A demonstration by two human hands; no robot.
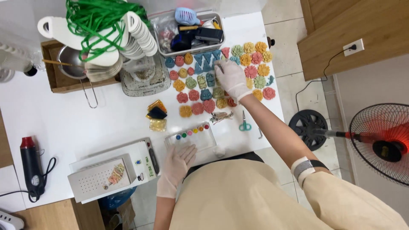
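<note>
Both my hands wear thin white gloves. My right hand (232, 79) reaches out over a spread of small coloured flower-shaped pieces (251, 64) on the white table (64, 123), fingers curled down among the blue and green pieces (206, 64); whether it grips one I cannot tell. My left hand (179, 164) lies flat, fingers apart, on the near edge of a clear paint tray (191, 138) with a row of coloured dots.
Small scissors (244, 123) and gold foil squares (156, 115) lie mid-table. A white perforated machine (113, 172) sits front left, a heat gun (32, 164) far left. Green cords (100, 23), a grey bin (191, 32) and a metal bowl (70, 61) stand behind. A floor fan (381, 142) stands right.
</note>
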